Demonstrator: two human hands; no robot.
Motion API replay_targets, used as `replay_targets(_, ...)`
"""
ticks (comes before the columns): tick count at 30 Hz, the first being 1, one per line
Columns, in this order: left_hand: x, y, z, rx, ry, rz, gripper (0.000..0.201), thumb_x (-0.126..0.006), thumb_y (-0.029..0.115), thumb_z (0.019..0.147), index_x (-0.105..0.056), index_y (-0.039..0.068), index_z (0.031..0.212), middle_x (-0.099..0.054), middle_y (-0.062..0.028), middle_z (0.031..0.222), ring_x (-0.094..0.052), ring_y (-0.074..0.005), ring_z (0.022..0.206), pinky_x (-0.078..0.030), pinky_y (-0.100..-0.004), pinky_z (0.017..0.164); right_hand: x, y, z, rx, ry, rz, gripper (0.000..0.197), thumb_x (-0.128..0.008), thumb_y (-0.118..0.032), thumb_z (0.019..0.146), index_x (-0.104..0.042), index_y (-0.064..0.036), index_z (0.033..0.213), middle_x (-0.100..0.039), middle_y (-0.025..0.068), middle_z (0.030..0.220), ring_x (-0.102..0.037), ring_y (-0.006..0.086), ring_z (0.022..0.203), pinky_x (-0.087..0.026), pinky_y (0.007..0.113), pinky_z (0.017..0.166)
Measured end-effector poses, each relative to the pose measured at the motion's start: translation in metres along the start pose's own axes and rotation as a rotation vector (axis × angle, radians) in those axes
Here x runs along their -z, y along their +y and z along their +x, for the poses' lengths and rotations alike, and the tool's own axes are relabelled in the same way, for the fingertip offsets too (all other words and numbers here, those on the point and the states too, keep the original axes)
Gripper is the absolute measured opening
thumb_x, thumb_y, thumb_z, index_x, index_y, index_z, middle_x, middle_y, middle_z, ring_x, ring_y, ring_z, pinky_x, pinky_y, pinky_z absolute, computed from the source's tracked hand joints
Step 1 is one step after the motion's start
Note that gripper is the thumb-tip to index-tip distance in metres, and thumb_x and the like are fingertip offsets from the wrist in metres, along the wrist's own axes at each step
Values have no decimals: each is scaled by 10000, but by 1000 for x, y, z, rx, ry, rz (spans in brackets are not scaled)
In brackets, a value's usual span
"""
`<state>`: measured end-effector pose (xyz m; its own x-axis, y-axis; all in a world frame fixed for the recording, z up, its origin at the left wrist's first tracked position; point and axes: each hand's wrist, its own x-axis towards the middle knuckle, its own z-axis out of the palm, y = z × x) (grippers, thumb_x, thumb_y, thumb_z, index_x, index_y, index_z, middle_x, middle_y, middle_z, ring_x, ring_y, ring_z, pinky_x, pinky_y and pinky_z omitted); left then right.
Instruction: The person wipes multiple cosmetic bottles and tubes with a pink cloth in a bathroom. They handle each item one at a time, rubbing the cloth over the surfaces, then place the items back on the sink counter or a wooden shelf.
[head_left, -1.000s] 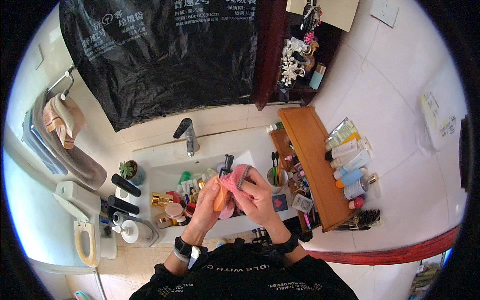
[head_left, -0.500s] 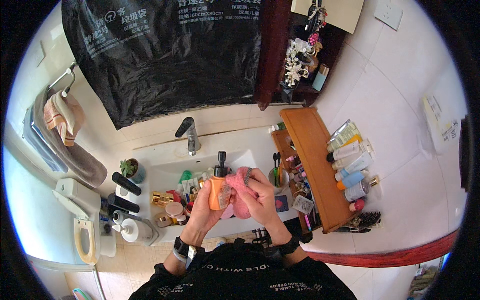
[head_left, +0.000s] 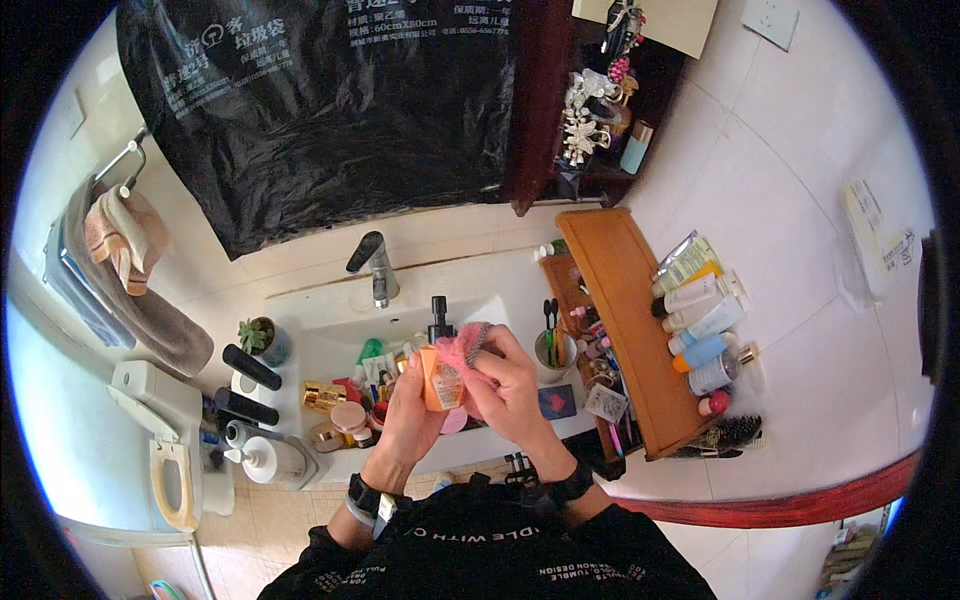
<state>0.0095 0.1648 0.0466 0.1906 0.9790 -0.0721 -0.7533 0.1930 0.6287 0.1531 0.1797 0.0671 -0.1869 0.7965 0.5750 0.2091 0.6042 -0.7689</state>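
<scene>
My left hand [head_left: 405,420] is closed around an orange pump bottle [head_left: 438,385] with a black pump top, held upright over the front of the sink. My right hand [head_left: 512,390] grips a pink cloth [head_left: 462,352] with a grey edge, which is pressed against the bottle's upper right shoulder, just below the pump. Part of the bottle is hidden by the cloth and my fingers. Beneath my hands the white sink [head_left: 500,320] holds many cosmetics, among them a gold jar [head_left: 325,396] and a round pink compact [head_left: 349,417].
Behind the sink stands a faucet [head_left: 374,268]. To the right are a cup with toothbrushes [head_left: 555,349], an orange-brown cabinet [head_left: 640,350] and several tubes and bottles [head_left: 712,318]. On the left are a potted succulent [head_left: 258,335], a white pump bottle [head_left: 270,460] and a toilet [head_left: 172,480].
The pink cloth has moved up and left onto the bottle's shoulder, and its hanging part is drawn up. The bottle has tilted or turned slightly in my left hand.
</scene>
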Motion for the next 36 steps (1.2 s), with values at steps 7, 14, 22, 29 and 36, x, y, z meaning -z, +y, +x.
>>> replay_targets(7,4,10,10,-21,-33,-1,498,-259,395,1030,-473,5,1255,-561,-98,1210,-557,-206,1084,-442,-361,960,-9,0,-17,114,-122,29,222,-636,-31,753,-679,-70,968,-579,103,1031,-611,260,910,-491,324,771)
replay_targets(14,-3,4,16,-20,-134,-335,489,-251,389,1027,-439,43,1315,-512,-110,1299,-485,-237,1185,-356,-398,1054,-4,7,-6,-143,49,302,207,-604,-55,834,-656,6,1026,-587,86,1019,-568,191,931,-453,290,811)
replay_targets(22,-10,6,22,-268,-101,-82,412,-387,323,1012,-410,58,1326,-490,-82,1291,-504,-216,1135,-391,-398,1014,-2,8,-15,-676,16,935,259,-587,-119,892,-596,0,1121,-632,44,964,-607,108,833,-500,252,727)
replay_targets(29,63,1,16,-277,95,306,400,-450,203,997,-377,24,1347,-509,-87,1187,-531,-205,1061,-486,-350,868,29,24,-23,-881,285,1196,323,-577,-129,857,-578,5,1152,-637,81,1045,-625,196,934,-505,313,832)
replay_targets(36,130,-50,-6,-275,266,1337,458,-619,172,893,-470,-34,1273,-521,-166,1057,-552,-221,883,-486,-336,799,33,44,-33,-927,359,1244,315,-582,-114,841,-581,-25,1143,-633,73,1033,-613,191,946,-488,330,867)
